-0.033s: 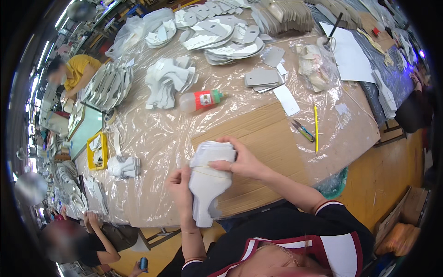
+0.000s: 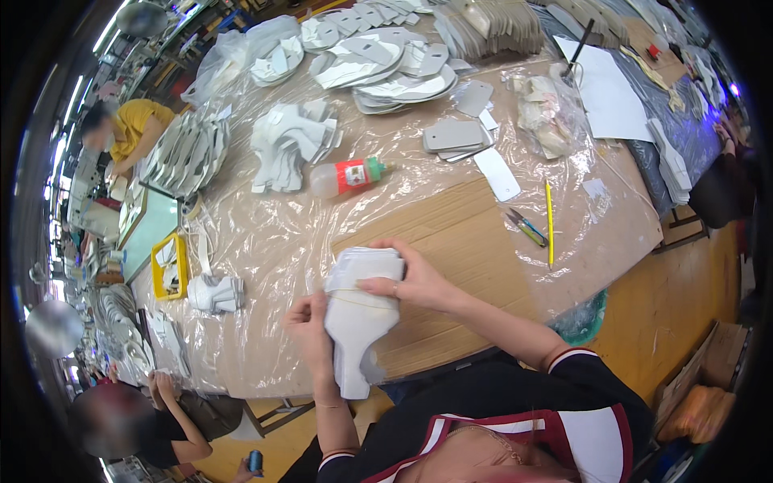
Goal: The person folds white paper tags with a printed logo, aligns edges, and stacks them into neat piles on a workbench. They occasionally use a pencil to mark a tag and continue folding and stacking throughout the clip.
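Note:
My right hand [image 2: 419,278] grips a stack of white cut-out pieces [image 2: 362,322], thumb on top and fingers round its far right edge. The stack is wide at the far end and narrows to a neck near me. A thin yellowish band [image 2: 366,301] crosses its wide part. At the stack's left edge, my left hand [image 2: 308,324] is closed, its thumb and fingers pinched together near the band's end. Whether the band lies in that pinch is too small to tell. Beneath the stack is a flat sheet of brown cardboard [image 2: 451,241].
Beyond the cardboard lie a glue bottle [image 2: 342,176], thread snips [image 2: 528,229] and a yellow pencil [image 2: 550,225]. Piles of white pieces [image 2: 294,141] cover the far side. A yellow basket [image 2: 170,266] sits at the left. Co-workers [image 2: 141,133] are at the left.
Both hands and the stack have shifted slightly left together. My right hand keeps its grip, and my left fingers stay pinched beside the stack.

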Motion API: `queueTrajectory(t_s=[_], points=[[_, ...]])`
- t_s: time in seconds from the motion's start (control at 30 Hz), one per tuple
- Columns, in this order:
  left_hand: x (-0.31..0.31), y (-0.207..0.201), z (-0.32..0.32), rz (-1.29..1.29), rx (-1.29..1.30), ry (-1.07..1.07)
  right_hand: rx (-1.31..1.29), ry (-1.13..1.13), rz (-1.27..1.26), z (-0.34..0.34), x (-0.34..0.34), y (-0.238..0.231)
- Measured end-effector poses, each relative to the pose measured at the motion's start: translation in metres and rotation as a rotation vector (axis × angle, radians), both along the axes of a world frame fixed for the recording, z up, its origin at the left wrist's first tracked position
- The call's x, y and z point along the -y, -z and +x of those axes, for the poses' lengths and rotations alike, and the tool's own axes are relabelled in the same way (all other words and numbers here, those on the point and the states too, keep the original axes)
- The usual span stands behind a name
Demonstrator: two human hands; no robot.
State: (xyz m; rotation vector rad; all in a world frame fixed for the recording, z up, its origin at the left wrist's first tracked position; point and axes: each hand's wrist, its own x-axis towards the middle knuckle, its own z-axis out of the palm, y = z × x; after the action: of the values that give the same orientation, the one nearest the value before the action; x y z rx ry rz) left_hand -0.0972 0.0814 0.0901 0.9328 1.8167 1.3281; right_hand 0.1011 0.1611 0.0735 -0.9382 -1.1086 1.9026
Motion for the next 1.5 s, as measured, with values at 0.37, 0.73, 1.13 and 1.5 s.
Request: queueTrajectory(t_s=[0.37, 0.73, 1.13, 1.5], points=[[-0.032, -0.009, -0.053, -0.185, -0.148, 0.352, 0.283, 0.011, 0.294, -0.023, -0.043, 0.006], [-0.046, 0.019, -0.001, -0.142, -0.764, 0.329, 1.535, 0.485, 0.230, 0.240, -0.034, 0.026], [-0.069, 0.032, 0.024, -0.190, -0.843, 0.256, 1.409, 0.542, 0.658, 0.234, -0.127, 0.040], [-0.067, 0.018, -0.013, -0.333, -0.892, 0.298, 1.364, 0.366, 0.444, 0.216, -0.279, 0.093]])
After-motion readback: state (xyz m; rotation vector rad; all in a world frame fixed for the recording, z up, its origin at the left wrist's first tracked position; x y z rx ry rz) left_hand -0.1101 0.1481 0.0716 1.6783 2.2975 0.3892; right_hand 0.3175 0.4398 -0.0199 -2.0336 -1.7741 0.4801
